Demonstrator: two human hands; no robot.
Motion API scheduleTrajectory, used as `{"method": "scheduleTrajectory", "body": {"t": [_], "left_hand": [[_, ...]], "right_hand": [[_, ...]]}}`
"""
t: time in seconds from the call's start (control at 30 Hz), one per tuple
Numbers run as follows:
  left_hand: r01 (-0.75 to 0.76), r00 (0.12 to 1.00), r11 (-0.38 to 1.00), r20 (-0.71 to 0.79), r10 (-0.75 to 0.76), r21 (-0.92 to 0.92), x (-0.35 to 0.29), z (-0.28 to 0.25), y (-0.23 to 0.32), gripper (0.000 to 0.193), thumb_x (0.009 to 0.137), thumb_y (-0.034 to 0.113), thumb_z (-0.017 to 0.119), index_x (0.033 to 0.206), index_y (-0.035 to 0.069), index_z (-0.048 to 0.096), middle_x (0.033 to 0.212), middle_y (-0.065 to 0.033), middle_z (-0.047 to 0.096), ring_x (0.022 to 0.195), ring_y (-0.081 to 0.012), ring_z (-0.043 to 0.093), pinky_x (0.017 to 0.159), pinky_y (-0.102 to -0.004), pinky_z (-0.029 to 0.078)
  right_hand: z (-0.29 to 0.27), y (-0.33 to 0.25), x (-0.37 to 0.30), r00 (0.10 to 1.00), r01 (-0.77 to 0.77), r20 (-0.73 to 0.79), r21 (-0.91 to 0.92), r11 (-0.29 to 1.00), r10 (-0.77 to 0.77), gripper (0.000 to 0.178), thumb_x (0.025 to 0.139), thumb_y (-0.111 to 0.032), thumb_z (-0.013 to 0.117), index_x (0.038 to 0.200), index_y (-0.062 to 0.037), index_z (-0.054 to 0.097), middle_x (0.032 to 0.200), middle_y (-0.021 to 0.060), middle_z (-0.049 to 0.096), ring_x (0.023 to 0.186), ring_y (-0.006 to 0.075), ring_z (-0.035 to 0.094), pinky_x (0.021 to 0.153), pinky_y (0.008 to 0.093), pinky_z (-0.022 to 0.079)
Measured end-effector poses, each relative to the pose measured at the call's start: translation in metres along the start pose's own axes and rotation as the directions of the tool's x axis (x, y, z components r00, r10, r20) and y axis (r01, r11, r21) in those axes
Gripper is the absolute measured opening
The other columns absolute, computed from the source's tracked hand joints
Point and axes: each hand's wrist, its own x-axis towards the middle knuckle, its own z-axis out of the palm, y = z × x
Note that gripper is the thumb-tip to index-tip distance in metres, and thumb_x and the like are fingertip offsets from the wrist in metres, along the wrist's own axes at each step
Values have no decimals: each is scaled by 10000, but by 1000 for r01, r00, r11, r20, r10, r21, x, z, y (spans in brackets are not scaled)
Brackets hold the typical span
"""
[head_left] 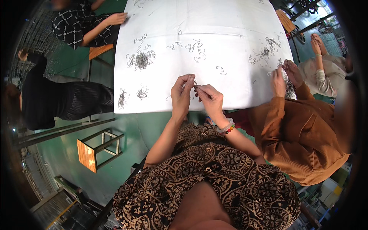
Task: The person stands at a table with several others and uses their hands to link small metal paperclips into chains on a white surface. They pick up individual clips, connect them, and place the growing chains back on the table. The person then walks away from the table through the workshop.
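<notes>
Over the near edge of the white-covered table (226, 23), my left hand (182, 92) and my right hand (211, 99) meet. Both are closed in a fingertip pinch on a small dark bent-wire hook (195, 82) between them. Most of the hook is hidden by my fingers, and whether there are one or two pieces I cannot tell. Beyond my hands lies a loose scatter of similar wire hooks (197, 45). A dense tangled pile of them (142, 60) sits to the left, with two smaller heaps nearer the edge, one of them a little heap (142, 93). My right wrist wears a bracelet.
To my right a person in a brown top (303, 134) handles wire pieces beside another pile (266, 51). Another person's hand (117, 18) rests at the far left edge; a person in black (50, 92) is at the left. A wooden-topped stool (87, 155) stands on the green floor.
</notes>
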Motion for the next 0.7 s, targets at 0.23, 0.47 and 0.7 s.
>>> {"method": "scheduleTrajectory", "body": {"t": [0.23, 0.47, 0.7], "left_hand": [[-10, 1000, 999, 4, 10, 33, -4, -22, 16, 121, 949, 63, 503, 1000, -39, 541, 979, -88, 618, 924, -130, 564, 858, -256, 423], [41, 998, 976, -45, -32, 216, -26, -47, 18, 118, 932, 53, 534, 1001, -39, 562, 960, -81, 627, 909, -116, 571, 810, -233, 450], [-11, 994, 976, -105, 35, 216, -41, -61, 15, 100, 932, 48, 532, 991, -28, 559, 970, -88, 625, 917, -125, 578, 826, -253, 457]], "right_hand": [[-53, 62, 39, 989, -141, -95, -331, 933, 115, 211, 887, -97, 556, 1020, 31, 658, 865, 151, 643, 673, 209, 611, 620, 303, 493], [-21, 125, 53, 930, 150, 368, -418, 896, 16, 267, 874, -46, 539, 1129, -11, 610, 942, 175, 632, 804, 264, 606, 748, 345, 478], [38, 145, 112, 948, 285, 303, -689, 666, -92, 444, 856, -72, 508, 1293, -13, 461, 1273, 202, 468, 1191, 403, 389, 956, 493, 382]]}}
